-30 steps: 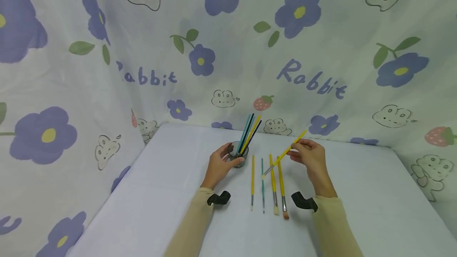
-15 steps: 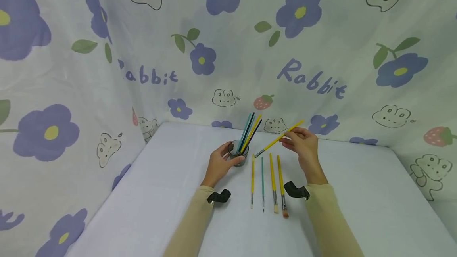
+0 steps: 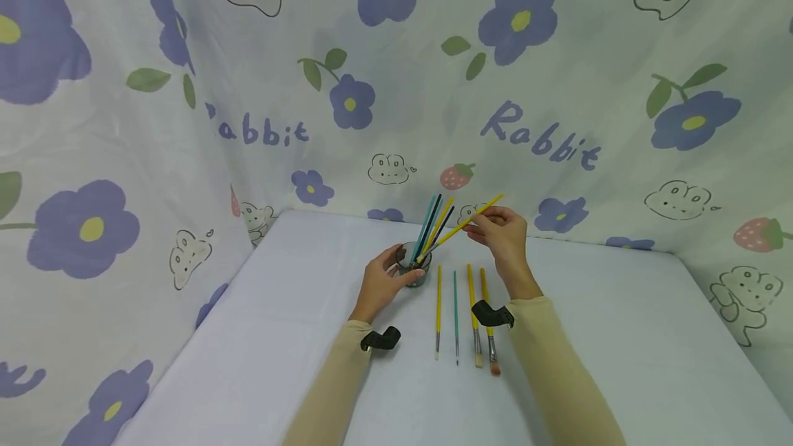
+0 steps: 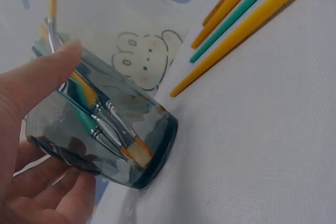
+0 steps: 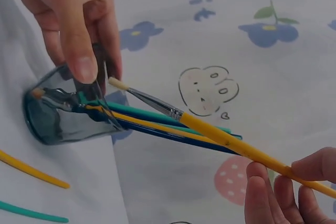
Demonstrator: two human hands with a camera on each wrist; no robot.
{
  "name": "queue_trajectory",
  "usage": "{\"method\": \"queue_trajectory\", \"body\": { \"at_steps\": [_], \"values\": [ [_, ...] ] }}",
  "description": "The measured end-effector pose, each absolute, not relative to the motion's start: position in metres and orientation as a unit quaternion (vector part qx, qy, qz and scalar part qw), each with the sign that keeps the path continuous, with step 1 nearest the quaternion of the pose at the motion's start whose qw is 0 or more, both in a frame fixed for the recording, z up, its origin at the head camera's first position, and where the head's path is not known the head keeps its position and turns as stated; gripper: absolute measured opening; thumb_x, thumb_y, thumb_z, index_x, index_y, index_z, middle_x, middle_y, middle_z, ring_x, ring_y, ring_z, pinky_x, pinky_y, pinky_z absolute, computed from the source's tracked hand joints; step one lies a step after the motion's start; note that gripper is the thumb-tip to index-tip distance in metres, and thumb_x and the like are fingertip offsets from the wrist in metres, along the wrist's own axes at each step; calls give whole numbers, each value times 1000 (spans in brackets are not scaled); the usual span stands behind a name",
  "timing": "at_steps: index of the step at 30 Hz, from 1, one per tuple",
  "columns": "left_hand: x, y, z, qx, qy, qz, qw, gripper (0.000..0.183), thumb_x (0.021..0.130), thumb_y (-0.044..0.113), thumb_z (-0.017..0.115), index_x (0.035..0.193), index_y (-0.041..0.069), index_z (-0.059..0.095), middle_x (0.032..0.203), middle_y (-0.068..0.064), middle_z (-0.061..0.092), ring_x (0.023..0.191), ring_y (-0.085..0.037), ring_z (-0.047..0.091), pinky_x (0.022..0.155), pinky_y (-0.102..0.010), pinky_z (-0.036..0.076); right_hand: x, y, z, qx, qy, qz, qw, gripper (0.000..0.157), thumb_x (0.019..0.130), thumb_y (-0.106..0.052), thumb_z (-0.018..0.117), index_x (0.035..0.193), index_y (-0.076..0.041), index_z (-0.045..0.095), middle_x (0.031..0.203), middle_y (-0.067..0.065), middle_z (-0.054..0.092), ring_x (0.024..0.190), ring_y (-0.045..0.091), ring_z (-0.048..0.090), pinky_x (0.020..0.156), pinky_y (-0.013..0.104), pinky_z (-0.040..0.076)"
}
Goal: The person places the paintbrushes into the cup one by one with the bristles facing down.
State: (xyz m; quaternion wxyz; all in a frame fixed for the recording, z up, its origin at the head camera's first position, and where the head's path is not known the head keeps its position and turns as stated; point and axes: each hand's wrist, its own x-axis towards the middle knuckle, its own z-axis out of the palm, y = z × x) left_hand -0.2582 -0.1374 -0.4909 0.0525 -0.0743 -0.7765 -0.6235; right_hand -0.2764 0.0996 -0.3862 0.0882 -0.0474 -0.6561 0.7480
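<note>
My left hand [image 3: 383, 285] grips a tinted glass cup [image 4: 126, 129] standing on the white cloth, thumb across its near side and fingers around the far side. Several paintbrushes lean in the cup bristles down, their teal, dark blue and yellow handles [image 5: 173, 129] rising past the rim. With fingertips and thumb, my right hand [image 3: 504, 243] pinches a yellow paintbrush [image 5: 226, 139] by its handle. This brush slants bristles down, and its pale tip [image 5: 118, 83] is at the cup's mouth in the right wrist view.
Right of the cup lie several paintbrushes in a row, bristles toward me: a thin yellow one [image 3: 439, 301], a teal one [image 3: 456, 308] and yellow ones [image 3: 473, 301]. Behind the table [image 3: 279, 308] hangs a flower-and-rabbit patterned cloth [image 3: 421, 88].
My right hand has moved left and slightly away from me, bringing the yellow paintbrush from above the row to the cup's mouth. My left hand keeps its hold on the cup.
</note>
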Motion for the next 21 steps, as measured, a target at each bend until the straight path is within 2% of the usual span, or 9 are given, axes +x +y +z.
{"method": "queue_trajectory", "body": {
  "at_steps": [8, 15, 21],
  "values": [
    [-259, -136, -491, -73, -782, -617, 58, 84, 73, 39, 87, 144, 14, 50, 142, -9, 57, 135, -23, 53, 112, -41, 47, -277, 87, -390, -30, -665, 743, 72, 22, 90, -9, 69, 105, -1, 55, 86, 2, 66, 71, 15, 74, 72, 28, 64],
    [-259, -135, -492, -64, -783, -617, 53, 89, 72, 41, 87, 145, 8, 48, 143, -10, 56, 136, -25, 52, 112, -42, 47, -275, 80, -393, -28, -677, 733, 59, 20, 91, -8, 68, 105, 0, 56, 87, 2, 65, 74, 16, 75, 74, 30, 64],
    [-257, -136, -491, -63, -781, -619, 53, 88, 72, 40, 87, 145, 10, 49, 144, -10, 55, 137, -26, 51, 112, -43, 47, -275, 75, -398, -26, -687, 724, 57, 21, 91, -7, 67, 108, 1, 57, 85, 2, 65, 73, 17, 75, 70, 27, 64]
  ]
}}
